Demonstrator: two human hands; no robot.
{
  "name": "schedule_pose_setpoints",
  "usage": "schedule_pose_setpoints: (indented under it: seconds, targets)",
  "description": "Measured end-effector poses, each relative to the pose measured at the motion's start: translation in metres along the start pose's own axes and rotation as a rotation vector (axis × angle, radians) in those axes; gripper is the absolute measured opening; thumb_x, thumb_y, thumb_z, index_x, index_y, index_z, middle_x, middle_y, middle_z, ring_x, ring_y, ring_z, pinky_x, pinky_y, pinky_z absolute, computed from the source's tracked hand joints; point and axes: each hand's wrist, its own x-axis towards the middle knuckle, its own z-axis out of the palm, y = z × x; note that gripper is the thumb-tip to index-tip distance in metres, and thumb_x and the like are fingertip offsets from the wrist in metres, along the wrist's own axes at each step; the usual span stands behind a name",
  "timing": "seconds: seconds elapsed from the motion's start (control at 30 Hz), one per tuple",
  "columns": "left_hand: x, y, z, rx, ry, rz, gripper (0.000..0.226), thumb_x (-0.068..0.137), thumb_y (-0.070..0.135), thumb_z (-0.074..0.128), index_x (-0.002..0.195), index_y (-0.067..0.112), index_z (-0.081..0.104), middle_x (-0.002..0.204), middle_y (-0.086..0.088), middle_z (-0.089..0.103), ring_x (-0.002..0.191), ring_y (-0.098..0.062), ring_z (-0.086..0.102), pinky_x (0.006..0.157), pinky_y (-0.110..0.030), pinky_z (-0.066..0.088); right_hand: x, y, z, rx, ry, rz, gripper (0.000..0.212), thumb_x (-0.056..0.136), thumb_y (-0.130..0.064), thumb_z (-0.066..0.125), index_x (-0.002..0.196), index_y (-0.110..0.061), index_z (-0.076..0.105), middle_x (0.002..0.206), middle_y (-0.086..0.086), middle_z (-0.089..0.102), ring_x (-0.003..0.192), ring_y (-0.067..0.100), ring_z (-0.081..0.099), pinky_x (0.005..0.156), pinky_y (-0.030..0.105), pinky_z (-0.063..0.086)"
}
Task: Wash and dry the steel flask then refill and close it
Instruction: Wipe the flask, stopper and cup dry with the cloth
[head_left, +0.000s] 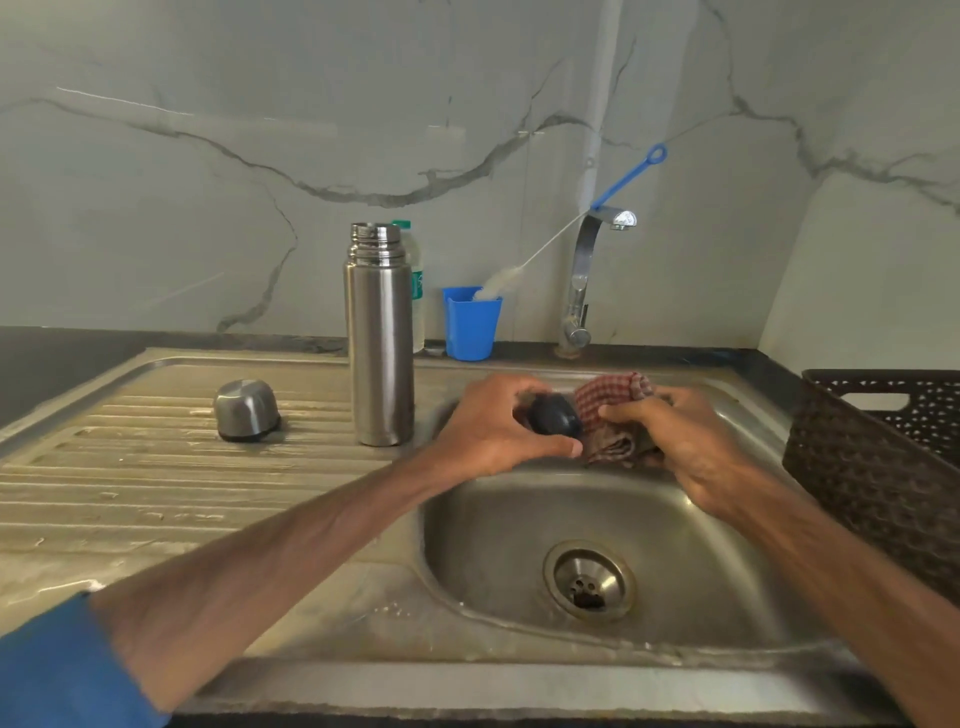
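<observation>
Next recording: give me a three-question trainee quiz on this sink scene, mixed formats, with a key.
1. True or false: the steel flask stands upright with its mouth uncovered.
2. What does the left hand hold? A) a spoon B) a dark stopper C) a sponge
3. Fill in: the right hand grips a checked ____.
Key: 1 true; 2 B; 3 cloth.
</observation>
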Motion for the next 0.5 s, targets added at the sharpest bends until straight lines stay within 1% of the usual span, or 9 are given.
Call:
schedule_pose_setpoints:
  seconds: [0.03, 0.1, 0.17, 0.23, 0.3, 0.33, 0.37, 0.43, 0.5]
  targets:
    - [-0.001, -0.003, 0.008, -0.007, 0.042, -0.022, 0.075, 0.062, 0.047, 0.099, 0.125, 0.023, 0.066, 0.114, 0.01, 0.073, 0.096, -0.001, 0.069, 0.086, -0.02, 0.06, -0.001, 0.001, 0.0, -0.019, -0.007, -0.016, 0.024, 0.084, -0.013, 0.083, 0.106, -0.01, 0.076, 0.088, 0.008, 0.08, 0.08, 0.023, 0.078, 0.061, 0.031, 0.058]
    - [-0.004, -0.01, 0.019, -0.033, 0.123, -0.051, 0.079, 0.057, 0.052, 0.099, 0.121, 0.02, 0.065, 0.11, 0.009, 0.073, 0.091, 0.0, 0.07, 0.073, -0.009, 0.055, -0.005, 0.003, 0.004, -0.081, -0.004, -0.066, 0.023, 0.085, -0.018, 0.084, 0.106, -0.017, 0.076, 0.088, 0.004, 0.08, 0.078, 0.018, 0.078, 0.061, 0.029, 0.06]
    - [-0.006, -0.015, 0.023, -0.105, 0.166, -0.06, 0.075, 0.056, 0.047, 0.1, 0.117, 0.019, 0.068, 0.102, 0.007, 0.077, 0.083, 0.001, 0.073, 0.067, -0.008, 0.053, -0.008, 0.004, 0.011, -0.16, 0.02, -0.133, 0.031, 0.084, -0.024, 0.086, 0.113, -0.023, 0.075, 0.097, -0.002, 0.079, 0.084, 0.013, 0.076, 0.067, 0.027, 0.062]
    - [-0.006, -0.017, 0.02, -0.181, 0.147, -0.071, 0.071, 0.059, 0.038, 0.101, 0.12, 0.017, 0.071, 0.1, 0.003, 0.08, 0.083, 0.001, 0.075, 0.071, -0.011, 0.057, -0.009, 0.006, 0.015, -0.216, 0.046, -0.18, 0.037, 0.085, -0.027, 0.086, 0.12, -0.023, 0.074, 0.103, -0.004, 0.077, 0.089, 0.012, 0.075, 0.068, 0.028, 0.064]
    - [-0.005, -0.021, 0.016, -0.23, 0.097, -0.069, 0.072, 0.063, 0.029, 0.101, 0.127, 0.013, 0.071, 0.104, -0.001, 0.081, 0.088, -0.002, 0.076, 0.082, -0.019, 0.061, -0.009, 0.007, 0.015, -0.2, 0.058, -0.2, 0.037, 0.087, -0.027, 0.084, 0.122, -0.023, 0.074, 0.103, -0.004, 0.077, 0.089, 0.012, 0.075, 0.066, 0.028, 0.064]
    - [-0.004, -0.022, 0.014, -0.23, 0.088, -0.066, 0.072, 0.064, 0.027, 0.1, 0.129, 0.013, 0.071, 0.105, -0.001, 0.081, 0.089, -0.002, 0.076, 0.084, -0.019, 0.061, -0.009, 0.007, 0.015, -0.187, 0.06, -0.197, 0.036, 0.087, -0.027, 0.083, 0.122, -0.024, 0.074, 0.103, -0.004, 0.077, 0.091, 0.012, 0.075, 0.067, 0.028, 0.064]
    - [-0.004, -0.023, 0.013, -0.222, 0.098, -0.067, 0.07, 0.065, 0.027, 0.1, 0.127, 0.013, 0.072, 0.105, 0.0, 0.081, 0.089, -0.001, 0.076, 0.081, -0.016, 0.06, -0.009, 0.007, 0.014, -0.18, 0.058, -0.192, 0.036, 0.087, -0.028, 0.083, 0.122, -0.024, 0.074, 0.103, -0.004, 0.076, 0.093, 0.012, 0.074, 0.071, 0.029, 0.065]
    - [-0.004, -0.024, 0.009, -0.237, 0.145, -0.075, 0.054, 0.066, 0.027, 0.099, 0.114, 0.017, 0.075, 0.093, 0.007, 0.08, 0.081, 0.002, 0.075, 0.07, -0.011, 0.056, -0.01, 0.007, 0.016, -0.173, 0.042, -0.193, 0.034, 0.088, -0.028, 0.082, 0.121, -0.025, 0.075, 0.103, -0.003, 0.077, 0.095, 0.013, 0.074, 0.081, 0.036, 0.066]
    - [-0.006, -0.024, 0.005, -0.276, 0.171, -0.084, 0.038, 0.07, 0.024, 0.097, 0.104, 0.02, 0.079, 0.081, 0.01, 0.079, 0.078, -0.002, 0.076, 0.069, -0.015, 0.059, -0.014, 0.005, 0.021, -0.2, -0.004, -0.218, 0.03, 0.09, -0.025, 0.081, 0.119, -0.028, 0.076, 0.1, -0.005, 0.079, 0.091, 0.012, 0.076, 0.081, 0.04, 0.066]
